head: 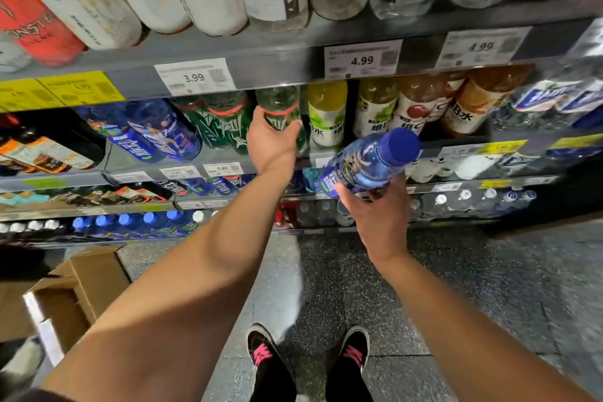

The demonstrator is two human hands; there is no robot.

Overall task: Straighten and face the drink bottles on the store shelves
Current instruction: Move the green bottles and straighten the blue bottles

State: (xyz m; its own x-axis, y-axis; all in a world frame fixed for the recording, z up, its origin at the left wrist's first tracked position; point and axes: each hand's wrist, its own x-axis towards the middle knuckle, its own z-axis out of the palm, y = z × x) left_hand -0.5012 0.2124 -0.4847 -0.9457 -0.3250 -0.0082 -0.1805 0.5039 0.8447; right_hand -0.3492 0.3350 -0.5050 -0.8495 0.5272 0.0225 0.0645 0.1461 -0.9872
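Observation:
My left hand (pixel 272 140) reaches into the middle shelf and grips a green bottle (pixel 282 108) with a red band, the rightmost of a row of green bottles. My right hand (pixel 375 209) holds a blue bottle (pixel 368 161) with a blue cap in front of the shelf, tilted with its cap pointing up and to the right. Blue bottles (pixel 153 134) stand to the left of the green ones. Yellow-green bottles (pixel 326 114) and amber bottles (pixel 421 104) stand to the right.
The upper shelf (pixel 277 55) carries price tags and white and red bottles. Lower shelves hold more blue and clear bottles. An open cardboard box (pixel 75 290) sits on the speckled floor at lower left. My black and pink shoes (pixel 306 356) stand below.

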